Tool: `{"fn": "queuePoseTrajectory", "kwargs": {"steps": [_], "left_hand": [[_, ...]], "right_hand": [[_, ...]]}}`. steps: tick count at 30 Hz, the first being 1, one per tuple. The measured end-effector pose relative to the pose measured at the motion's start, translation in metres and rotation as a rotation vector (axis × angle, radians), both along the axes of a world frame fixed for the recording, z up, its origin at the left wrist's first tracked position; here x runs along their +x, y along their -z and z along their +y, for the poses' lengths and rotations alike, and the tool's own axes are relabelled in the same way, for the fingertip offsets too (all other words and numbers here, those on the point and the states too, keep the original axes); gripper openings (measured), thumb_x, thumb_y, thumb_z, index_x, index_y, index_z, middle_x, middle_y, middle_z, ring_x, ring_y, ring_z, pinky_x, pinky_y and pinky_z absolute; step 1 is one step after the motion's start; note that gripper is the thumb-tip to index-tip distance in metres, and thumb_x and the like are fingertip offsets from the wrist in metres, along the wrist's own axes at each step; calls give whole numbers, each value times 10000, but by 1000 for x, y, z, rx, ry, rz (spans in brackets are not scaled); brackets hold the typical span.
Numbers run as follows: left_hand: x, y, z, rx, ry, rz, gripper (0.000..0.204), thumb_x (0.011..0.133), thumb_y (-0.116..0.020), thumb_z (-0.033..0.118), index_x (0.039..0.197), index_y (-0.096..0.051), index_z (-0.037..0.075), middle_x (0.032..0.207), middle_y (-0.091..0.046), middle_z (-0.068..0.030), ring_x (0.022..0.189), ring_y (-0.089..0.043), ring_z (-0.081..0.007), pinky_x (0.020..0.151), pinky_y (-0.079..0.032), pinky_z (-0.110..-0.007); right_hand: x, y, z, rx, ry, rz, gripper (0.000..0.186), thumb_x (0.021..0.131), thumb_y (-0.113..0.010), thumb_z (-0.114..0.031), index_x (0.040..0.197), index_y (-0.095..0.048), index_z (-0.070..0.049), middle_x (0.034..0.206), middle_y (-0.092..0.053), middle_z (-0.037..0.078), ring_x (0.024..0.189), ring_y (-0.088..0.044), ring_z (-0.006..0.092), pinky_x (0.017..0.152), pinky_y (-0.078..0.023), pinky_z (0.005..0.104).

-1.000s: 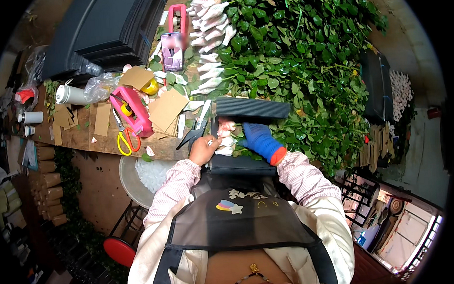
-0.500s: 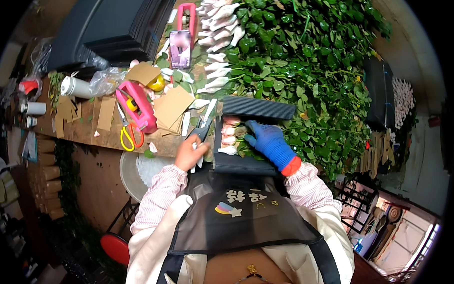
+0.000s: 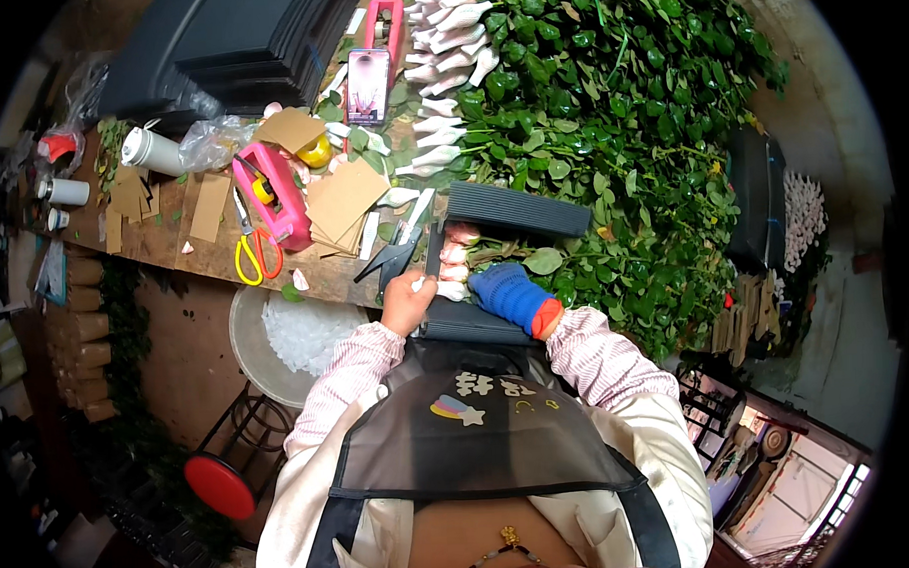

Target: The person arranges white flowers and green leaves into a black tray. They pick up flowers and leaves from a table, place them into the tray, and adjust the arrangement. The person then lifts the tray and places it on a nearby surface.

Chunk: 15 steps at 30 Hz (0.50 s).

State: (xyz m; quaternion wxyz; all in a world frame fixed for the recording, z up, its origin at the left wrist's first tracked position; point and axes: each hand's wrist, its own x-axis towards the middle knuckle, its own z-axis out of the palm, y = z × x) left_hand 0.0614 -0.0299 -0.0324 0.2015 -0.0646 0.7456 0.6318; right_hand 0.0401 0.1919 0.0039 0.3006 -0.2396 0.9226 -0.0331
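Observation:
A black corrugated sheet [image 3: 517,209] lies folded around a short row of pink roses [image 3: 455,252]. The nearest rose heads are covered in white net sleeves [image 3: 452,291]. My left hand [image 3: 407,304], bare, is at the sheet's left edge beside these heads. Its fingers are curled together around a small whitish bit that I cannot make out. My right hand [image 3: 510,294], in a blue glove, presses in from the right, just behind the heads. Its fingers are closed, and what they grip is hidden. Dark-handled shears [image 3: 392,258] lie beyond my left hand.
Leafy rose stems [image 3: 609,108] heap the right side, with white-sleeved heads [image 3: 446,44] along their left. Cardboard pieces [image 3: 347,210], pink tape dispensers [image 3: 279,202], scissors [image 3: 257,253] and a phone [image 3: 367,85] lie left. A tub [image 3: 248,341] stands below the table edge.
My left hand has moved right, from beside the shears to the sheet's edge. My right hand has come nearer and slightly left, and its spread fingers have closed.

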Motion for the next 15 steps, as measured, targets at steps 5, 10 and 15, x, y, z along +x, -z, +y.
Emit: {"fn": "queuePoseTrajectory", "kwargs": {"steps": [5,10,15], "left_hand": [[1,-26,-72,-13,-474,17,150,925,-666,137,819,-673,31,670,-598,26,603,-510,-70,536,-406,-278],[19,-80,-174,-1229,367,303,273,849,-743,319,888,-722,50,808,-704,-173,779,-677,-374,726,-521,-478],[-9,-65,-81,-286,217,131,245,884,-750,253,1021,-681,62,903,-695,-135,824,-687,-271,748,-533,-384]], "right_hand": [[-2,-15,-4,82,-38,-67,217,897,-577,-196,937,-764,-93,959,-763,159,898,-746,306,728,-567,470],[0,-5,-14,154,-202,24,198,887,-587,-179,880,-770,-107,905,-763,134,839,-745,281,650,-548,451],[-5,6,-9,68,-344,76,188,859,-609,-187,810,-766,-95,842,-750,147,763,-734,303,638,-549,437]]}}
